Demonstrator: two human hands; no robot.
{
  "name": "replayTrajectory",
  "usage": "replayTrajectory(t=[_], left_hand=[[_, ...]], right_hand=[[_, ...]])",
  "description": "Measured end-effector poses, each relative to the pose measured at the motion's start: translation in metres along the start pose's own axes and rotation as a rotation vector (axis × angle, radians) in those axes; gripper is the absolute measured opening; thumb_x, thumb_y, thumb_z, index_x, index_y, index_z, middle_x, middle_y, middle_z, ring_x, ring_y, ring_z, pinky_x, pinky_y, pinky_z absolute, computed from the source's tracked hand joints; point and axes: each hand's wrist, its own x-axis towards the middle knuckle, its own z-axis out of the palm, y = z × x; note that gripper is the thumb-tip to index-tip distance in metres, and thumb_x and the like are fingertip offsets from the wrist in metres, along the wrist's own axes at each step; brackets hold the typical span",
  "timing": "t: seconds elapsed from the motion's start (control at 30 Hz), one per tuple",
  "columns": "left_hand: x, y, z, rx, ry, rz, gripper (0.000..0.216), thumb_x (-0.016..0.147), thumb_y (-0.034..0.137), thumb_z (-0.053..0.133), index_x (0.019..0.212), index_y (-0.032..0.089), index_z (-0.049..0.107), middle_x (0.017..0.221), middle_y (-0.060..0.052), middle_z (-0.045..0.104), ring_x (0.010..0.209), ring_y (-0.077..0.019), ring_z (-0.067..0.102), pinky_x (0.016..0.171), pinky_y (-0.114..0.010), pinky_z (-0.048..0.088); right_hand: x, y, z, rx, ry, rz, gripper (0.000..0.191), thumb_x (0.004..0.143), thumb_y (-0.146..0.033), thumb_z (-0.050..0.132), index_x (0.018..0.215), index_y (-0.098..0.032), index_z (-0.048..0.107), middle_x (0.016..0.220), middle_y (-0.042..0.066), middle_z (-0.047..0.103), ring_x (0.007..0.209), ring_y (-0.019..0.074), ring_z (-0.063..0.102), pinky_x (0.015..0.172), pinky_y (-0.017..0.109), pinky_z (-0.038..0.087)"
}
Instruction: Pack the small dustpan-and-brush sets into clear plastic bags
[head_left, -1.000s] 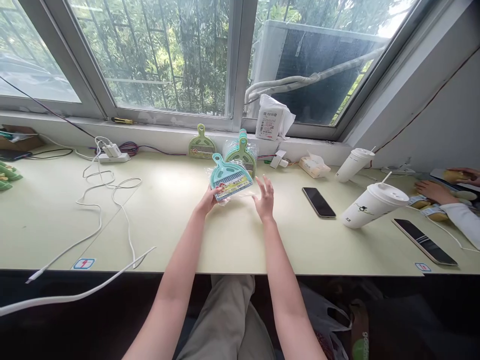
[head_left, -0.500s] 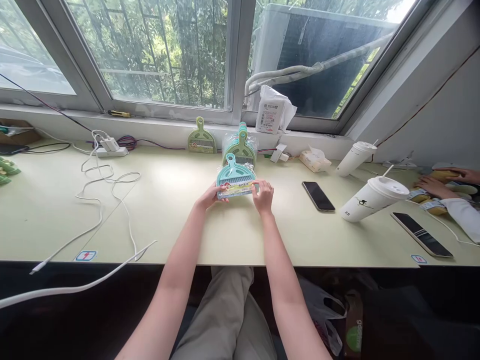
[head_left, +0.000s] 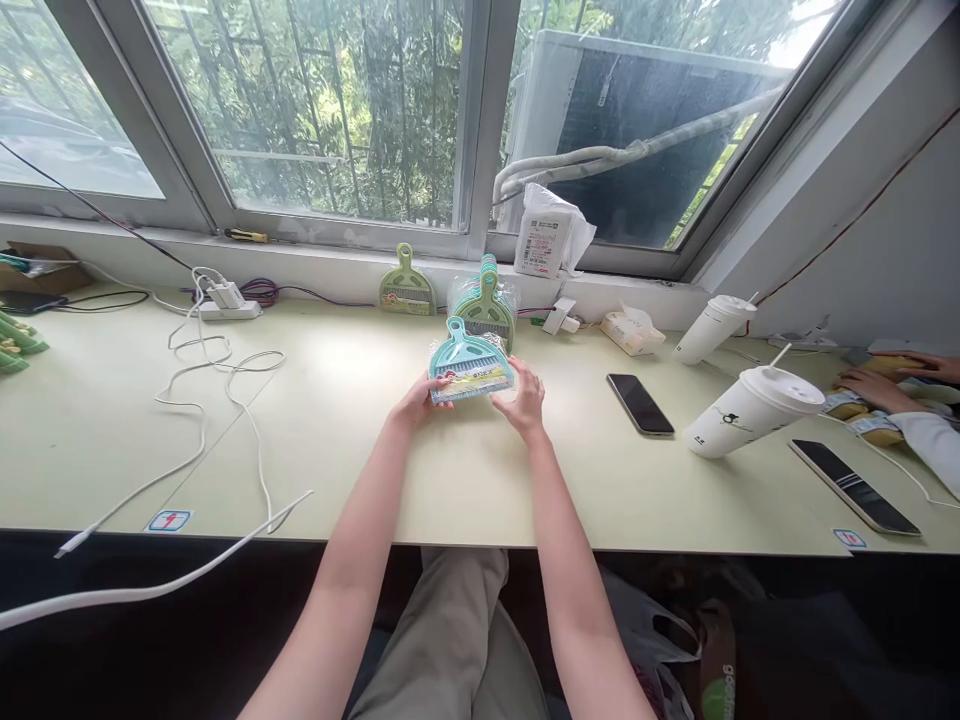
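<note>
A light-blue mini dustpan-and-brush set point(head_left: 471, 370) in clear wrap, with a yellow printed label across its front, is held upright a little above the table. My left hand point(head_left: 420, 398) grips its lower left corner, thumb in front and fingers beneath. Around the lower right corner, my right hand point(head_left: 523, 398) has its thumb and fingers spread; whether they touch the wrap I cannot tell. Just behind stands a row of similar sets, a green dustpan point(head_left: 487, 300) foremost. Another green dustpan set point(head_left: 406, 285) leans against the wall to the left.
White cables point(head_left: 225, 370) sprawl over the left of the table point(head_left: 337, 420). To the right lie a black phone point(head_left: 640, 404), a tissue pack point(head_left: 631, 330), two white cups, the nearer cup point(head_left: 754, 410) tilted, and another phone point(head_left: 853, 487). At far right, another person's hands point(head_left: 874, 385) hold yellowish items.
My right hand has let go of its pinch on the label's right end and spread its fingers around the corner. The light-blue set has tilted slightly. The camera view has shifted a little.
</note>
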Motion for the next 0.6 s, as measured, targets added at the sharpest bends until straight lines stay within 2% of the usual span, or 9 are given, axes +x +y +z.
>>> replayTrajectory(t=[0.03, 0.1, 0.17, 0.23, 0.3, 0.47, 0.6], left_hand=[[0.0, -0.001, 0.001, -0.021, 0.011, 0.007, 0.043, 0.074, 0.023, 0.062, 0.114, 0.013, 0.051, 0.092, -0.008, 0.067, 0.049, -0.0103, 0.06, 0.039, -0.02, 0.042], [0.0, -0.002, 0.003, -0.062, 0.044, -0.005, 0.044, 0.073, 0.023, 0.063, 0.114, 0.013, 0.05, 0.086, -0.007, 0.066, 0.048, -0.0103, 0.06, 0.038, -0.019, 0.042], [0.0, -0.002, 0.006, -0.083, 0.039, -0.05, 0.046, 0.073, 0.022, 0.063, 0.115, 0.013, 0.047, 0.082, -0.006, 0.066, 0.046, -0.0109, 0.059, 0.036, -0.019, 0.04], [-0.001, -0.002, 0.009, -0.085, -0.021, -0.092, 0.049, 0.072, 0.021, 0.064, 0.118, 0.014, 0.046, 0.081, -0.005, 0.066, 0.046, -0.0119, 0.06, 0.034, -0.019, 0.039], [-0.003, -0.001, 0.01, -0.086, -0.078, -0.126, 0.05, 0.073, 0.02, 0.064, 0.119, 0.013, 0.045, 0.081, -0.006, 0.066, 0.047, -0.0126, 0.06, 0.035, -0.019, 0.041], [-0.007, 0.001, 0.012, -0.115, -0.106, -0.164, 0.049, 0.075, 0.019, 0.065, 0.121, 0.014, 0.046, 0.091, -0.009, 0.066, 0.054, -0.0125, 0.063, 0.039, -0.019, 0.045], [-0.011, 0.002, 0.014, -0.041, -0.207, -0.136, 0.052, 0.075, 0.023, 0.068, 0.121, 0.018, 0.044, 0.099, -0.009, 0.065, 0.057, -0.0122, 0.064, 0.041, -0.019, 0.046]], right_hand=[[0.0, 0.0, 0.001, -0.012, -0.018, -0.004, 0.074, 0.069, -0.035, 0.069, 0.137, -0.03, 0.041, 0.142, 0.006, 0.047, 0.133, 0.0282, 0.038, 0.11, 0.057, 0.021], [0.001, 0.001, 0.004, -0.006, -0.028, 0.004, 0.073, 0.071, -0.035, 0.068, 0.138, -0.031, 0.039, 0.143, 0.006, 0.046, 0.135, 0.0289, 0.036, 0.11, 0.06, 0.017], [0.003, 0.006, 0.005, 0.046, -0.014, 0.013, 0.056, 0.076, -0.036, 0.065, 0.13, -0.031, 0.051, 0.137, 0.005, 0.052, 0.131, 0.028, 0.042, 0.11, 0.057, 0.022], [0.006, 0.011, 0.005, 0.123, 0.005, 0.007, 0.033, 0.082, -0.035, 0.06, 0.114, -0.03, 0.065, 0.127, 0.004, 0.061, 0.125, 0.0264, 0.048, 0.107, 0.052, 0.031], [0.007, 0.014, 0.003, 0.201, 0.049, 0.015, 0.023, 0.085, -0.035, 0.058, 0.102, -0.028, 0.071, 0.122, 0.004, 0.064, 0.118, 0.0247, 0.053, 0.103, 0.047, 0.039], [0.006, 0.014, 0.004, 0.308, 0.203, 0.091, 0.022, 0.085, -0.036, 0.059, 0.096, -0.026, 0.074, 0.132, 0.006, 0.054, 0.106, 0.0212, 0.06, 0.092, 0.038, 0.05], [0.005, 0.012, 0.005, 0.315, 0.25, 0.124, 0.023, 0.085, -0.036, 0.059, 0.096, -0.024, 0.074, 0.133, 0.008, 0.051, 0.1, 0.0202, 0.062, 0.088, 0.037, 0.052]])
